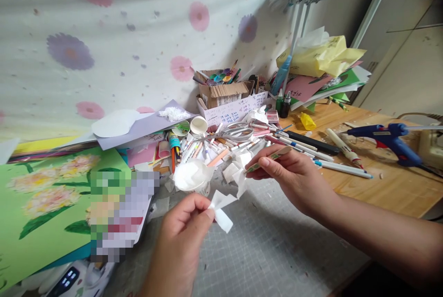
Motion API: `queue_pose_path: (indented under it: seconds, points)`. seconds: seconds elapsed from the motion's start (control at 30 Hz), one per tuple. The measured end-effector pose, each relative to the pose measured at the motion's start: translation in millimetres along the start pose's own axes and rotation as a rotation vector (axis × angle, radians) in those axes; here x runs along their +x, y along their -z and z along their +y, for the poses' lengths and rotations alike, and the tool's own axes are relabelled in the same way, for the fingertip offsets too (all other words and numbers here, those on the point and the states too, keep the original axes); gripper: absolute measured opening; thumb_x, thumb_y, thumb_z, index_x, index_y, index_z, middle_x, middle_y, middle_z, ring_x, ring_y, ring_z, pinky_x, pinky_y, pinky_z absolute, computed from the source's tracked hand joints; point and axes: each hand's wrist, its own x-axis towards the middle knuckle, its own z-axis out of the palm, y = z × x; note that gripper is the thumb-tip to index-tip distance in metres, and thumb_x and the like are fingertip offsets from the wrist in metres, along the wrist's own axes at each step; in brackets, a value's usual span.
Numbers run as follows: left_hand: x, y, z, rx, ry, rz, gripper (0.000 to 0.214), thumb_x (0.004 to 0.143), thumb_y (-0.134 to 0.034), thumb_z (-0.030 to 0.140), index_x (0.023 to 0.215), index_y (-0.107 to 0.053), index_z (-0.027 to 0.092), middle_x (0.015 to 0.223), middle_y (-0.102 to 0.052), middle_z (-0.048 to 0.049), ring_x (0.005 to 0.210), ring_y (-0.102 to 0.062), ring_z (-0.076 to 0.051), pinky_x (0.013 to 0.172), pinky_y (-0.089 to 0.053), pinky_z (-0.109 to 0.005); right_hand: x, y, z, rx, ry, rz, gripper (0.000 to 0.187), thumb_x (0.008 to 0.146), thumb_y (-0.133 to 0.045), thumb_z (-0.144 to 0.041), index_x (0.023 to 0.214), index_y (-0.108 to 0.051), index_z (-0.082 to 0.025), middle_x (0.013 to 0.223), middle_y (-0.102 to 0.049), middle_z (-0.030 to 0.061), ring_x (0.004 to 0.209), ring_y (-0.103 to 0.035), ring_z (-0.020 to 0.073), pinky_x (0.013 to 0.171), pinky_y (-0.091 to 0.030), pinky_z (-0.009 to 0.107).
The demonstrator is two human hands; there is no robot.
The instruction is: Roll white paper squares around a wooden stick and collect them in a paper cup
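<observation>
Left grip (180, 237) on part-hidden paper scrap (221, 209)

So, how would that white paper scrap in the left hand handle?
Likely floppy: the white paper scrap bends and droops where the left hand pinches it. Probably very light and easily torn, since it looks thin.

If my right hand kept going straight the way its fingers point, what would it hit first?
The right hand, gripping a stick, points left. First in its line seem to be the white paper scraps just past its fingertips, then the white cup; depth is unclear.
</observation>
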Motion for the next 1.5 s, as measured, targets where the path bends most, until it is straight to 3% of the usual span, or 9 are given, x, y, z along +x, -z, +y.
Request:
queue_pose_path:
  seconds: [0.13,0.23,0.4,0.5,0.7,0.97,1.27,1.4,1.5]
  points:
    - [9.0,16.6,8.7,-0.012,-0.190,0.142,0.011,0.076,-0.062,0.025,0.066,-0.063,0.021,0.060,-0.053,0.0042,0.065,-0.047,-0.016,0.061,-0.035,-0.025,13.2,-6.4,-5.1,-0.107,0.089,0.060,0.020,0.087,-0.063,-0.038,0.084,-0.059,-0.018,0.080,-0.065,0.0021,0.074,-0.069,0.0143,0.070,-0.060,0.030]
    - [20.4,32.0,16.4,0.076,-0.318,0.282,0.010,0.075,-0.061,0.022,0.065,-0.062,0.021,0.060,-0.056,0.0039,0.062,-0.048,-0.016,0.059,-0.035,-0.025,34.0,-28.2,-10.2,-0.416,0.212,-0.063,0.017,0.093,-0.051,-0.031,0.086,-0.058,-0.017,0.083,-0.065,0.0047,0.075,-0.066,0.0149,0.070,-0.056,0.030]
    - [36.5,46.1,17.1,0.221,-0.278,0.351,0.015,0.076,-0.057,0.021,0.061,-0.056,0.022,0.054,-0.049,0.0064,0.056,-0.042,-0.014,0.052,-0.030,-0.025,70.6,-74.2,-5.1,-0.624,0.189,-0.269,0.008,0.085,-0.061,-0.015,0.079,-0.065,-0.015,0.070,-0.067,0.0024,0.067,-0.061,0.0152,0.064,-0.045,0.027]
    - [40.5,47.0,15.0,0.283,-0.246,0.338,0.019,0.077,-0.058,0.024,0.059,-0.054,0.022,0.052,-0.045,0.0071,0.053,-0.039,-0.013,0.050,-0.028,-0.025,81.3,-85.9,2.6,-0.666,0.142,-0.325,0.005,0.082,-0.065,-0.016,0.080,-0.069,-0.016,0.072,-0.070,0.0024,0.068,-0.062,0.0160,0.063,-0.041,0.026]
    - [43.5,47.5,16.1,0.385,-0.217,0.324,0.021,0.079,-0.059,0.035,0.063,-0.058,0.021,0.051,-0.046,0.0070,0.053,-0.041,-0.014,0.050,-0.028,-0.025,76.7,-64.6,4.6,-0.552,0.120,-0.247,0.014,0.089,-0.057,-0.025,0.085,-0.067,-0.015,0.082,-0.072,0.0056,0.078,-0.065,0.0179,0.069,-0.047,0.029]
    - [48.6,49.3,7.7,0.440,-0.214,0.321,0.021,0.079,-0.058,0.033,0.062,-0.051,0.022,0.051,-0.045,0.0074,0.051,-0.042,-0.014,0.049,-0.029,-0.024,34.2,-19.9,-15.3,-0.481,0.176,-0.143,0.018,0.092,-0.053,-0.027,0.087,-0.065,-0.015,0.083,-0.072,0.0069,0.078,-0.067,0.0178,0.071,-0.051,0.031]
    - [49.6,47.8,4.4,0.460,-0.240,0.306,0.020,0.076,-0.059,0.025,0.060,-0.048,0.023,0.049,-0.043,0.0080,0.048,-0.040,-0.013,0.046,-0.028,-0.024,63.3,-77.9,5.2,-0.703,0.340,-0.280,0.004,0.080,-0.070,-0.015,0.077,-0.073,-0.015,0.080,-0.070,0.0071,0.083,-0.061,0.0210,0.083,-0.042,0.036]
    - [35.0,40.4,9.0,0.415,-0.353,0.339,0.022,0.080,-0.053,0.024,0.061,-0.042,0.024,0.052,-0.037,0.0081,0.049,-0.036,-0.013,0.047,-0.028,-0.024,76.1,-82.3,22.0,-0.789,0.289,-0.311,0.009,0.073,-0.074,-0.009,0.065,-0.072,-0.013,0.069,-0.065,0.0066,0.075,-0.060,0.0221,0.077,-0.042,0.036]
    - [16.1,23.6,9.5,0.408,-0.446,0.267,0.021,0.079,-0.054,0.025,0.061,-0.044,0.024,0.057,-0.040,0.0064,0.054,-0.041,-0.014,0.051,-0.034,-0.025,78.6,-75.3,17.3,-0.755,0.280,-0.269,0.008,0.078,-0.070,-0.013,0.070,-0.072,-0.014,0.072,-0.065,0.0064,0.078,-0.060,0.0215,0.076,-0.043,0.034]
